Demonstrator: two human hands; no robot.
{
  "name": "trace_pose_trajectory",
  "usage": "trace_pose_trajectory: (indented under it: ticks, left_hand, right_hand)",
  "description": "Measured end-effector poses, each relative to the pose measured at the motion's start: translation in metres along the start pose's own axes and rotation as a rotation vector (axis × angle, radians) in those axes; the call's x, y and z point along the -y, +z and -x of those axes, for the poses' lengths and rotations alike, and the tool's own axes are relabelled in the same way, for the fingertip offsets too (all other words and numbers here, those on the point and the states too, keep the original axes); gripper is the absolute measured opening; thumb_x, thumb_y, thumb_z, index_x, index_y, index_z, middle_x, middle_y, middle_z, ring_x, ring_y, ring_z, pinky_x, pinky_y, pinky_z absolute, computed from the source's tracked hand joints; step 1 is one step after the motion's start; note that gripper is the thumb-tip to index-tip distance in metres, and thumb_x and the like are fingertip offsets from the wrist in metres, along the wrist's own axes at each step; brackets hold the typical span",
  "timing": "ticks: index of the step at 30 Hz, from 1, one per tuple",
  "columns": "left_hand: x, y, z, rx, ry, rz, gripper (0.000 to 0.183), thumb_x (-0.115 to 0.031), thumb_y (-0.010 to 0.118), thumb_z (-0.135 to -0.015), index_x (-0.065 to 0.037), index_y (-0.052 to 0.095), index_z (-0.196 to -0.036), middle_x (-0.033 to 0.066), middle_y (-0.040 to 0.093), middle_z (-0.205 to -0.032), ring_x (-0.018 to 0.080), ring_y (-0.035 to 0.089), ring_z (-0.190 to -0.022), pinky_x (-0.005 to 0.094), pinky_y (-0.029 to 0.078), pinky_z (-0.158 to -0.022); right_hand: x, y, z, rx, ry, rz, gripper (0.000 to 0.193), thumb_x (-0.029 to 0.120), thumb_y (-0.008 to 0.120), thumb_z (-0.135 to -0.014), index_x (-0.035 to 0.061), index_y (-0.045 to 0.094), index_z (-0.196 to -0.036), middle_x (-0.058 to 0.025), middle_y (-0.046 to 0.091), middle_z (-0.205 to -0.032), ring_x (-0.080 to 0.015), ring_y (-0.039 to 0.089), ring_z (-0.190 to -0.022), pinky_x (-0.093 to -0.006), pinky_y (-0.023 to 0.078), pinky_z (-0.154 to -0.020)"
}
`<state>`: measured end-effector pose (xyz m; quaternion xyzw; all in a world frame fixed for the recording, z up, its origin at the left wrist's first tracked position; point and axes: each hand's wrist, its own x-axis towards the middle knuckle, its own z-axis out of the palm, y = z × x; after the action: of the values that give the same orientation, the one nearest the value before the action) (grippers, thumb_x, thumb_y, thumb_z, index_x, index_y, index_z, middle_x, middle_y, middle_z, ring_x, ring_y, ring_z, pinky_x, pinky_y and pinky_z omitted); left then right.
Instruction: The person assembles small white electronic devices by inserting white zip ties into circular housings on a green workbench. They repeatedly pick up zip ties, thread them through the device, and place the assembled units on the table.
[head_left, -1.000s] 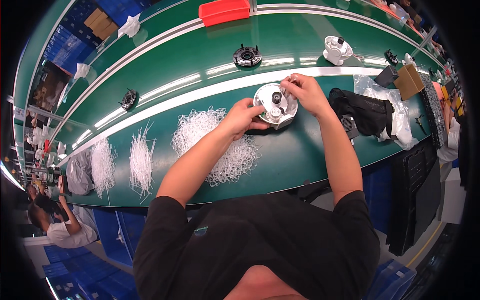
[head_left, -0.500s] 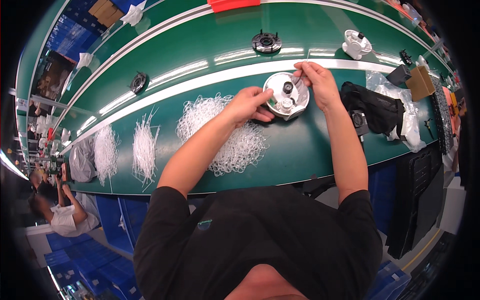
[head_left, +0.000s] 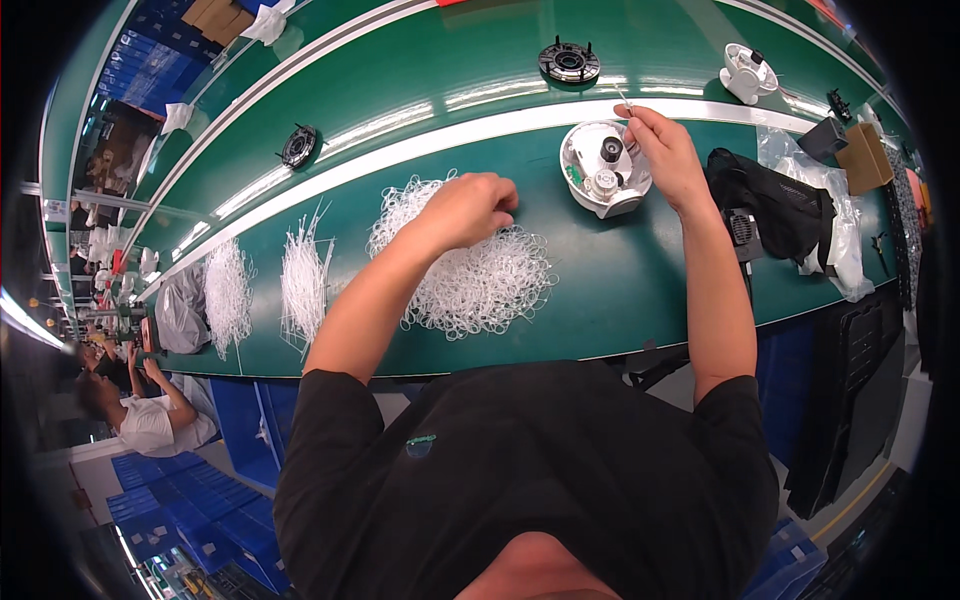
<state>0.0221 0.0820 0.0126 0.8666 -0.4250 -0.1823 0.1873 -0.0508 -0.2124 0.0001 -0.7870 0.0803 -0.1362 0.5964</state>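
My left hand point(head_left: 468, 210) hovers over the near-left side of a pile of thin white plastic loops point(head_left: 480, 285), its fingers curled together. Whether anything is between those fingertips is hidden. My right hand point(head_left: 665, 150) pinches a thin cable at the far right rim of a round white camera housing point(head_left: 598, 207). A light-coloured end of the cable point(head_left: 624, 98) sticks up past the fingertips. The housing sits open side up on the green table, showing a black lens point(head_left: 611, 149), a white round part and a bit of green circuit board inside.
Left of the loops lie straight white strips point(head_left: 303, 280) and another white pile point(head_left: 229, 295). Black round bases point(head_left: 569, 64) and a second white camera point(head_left: 748, 74) stand beyond the white rail. A black bag point(head_left: 765, 195) and a cardboard box point(head_left: 864, 158) are at the right.
My left hand has let go of the housing and moved left to the loop pile. The right hand stays at the housing's rim with the cable. The whole view has shifted slightly.
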Motion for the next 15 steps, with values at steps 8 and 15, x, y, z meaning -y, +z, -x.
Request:
trace_pose_trajectory:
  ticks: [8,15]
  left_hand:
    - [-0.009,0.01,-0.01,0.206,-0.041,-0.042,0.024,-0.01,0.072,-0.081,-0.003,0.066,-0.103,0.0143,0.068,-0.096,0.0305,0.066,-0.092,0.0398,0.052,-0.08]
    - [0.007,-0.004,-0.005,0.09,0.032,0.212,0.019,-0.008,0.07,-0.085,-0.001,0.068,-0.103,0.0112,0.066,-0.095,0.0243,0.065,-0.086,0.035,0.052,-0.079]
  right_hand:
    - [0.002,-0.001,0.002,0.015,0.001,-0.025,0.031,0.017,0.057,-0.098,-0.0024,0.068,-0.119,-0.0037,0.066,-0.086,-0.0099,0.058,-0.082,-0.0254,0.046,-0.076]
    - [-0.003,-0.002,0.001,0.042,-0.009,-0.043,0.03,0.018,0.059,-0.097,-0.0011,0.069,-0.117,-0.0021,0.067,-0.085,-0.0082,0.059,-0.08,-0.0237,0.046,-0.074]
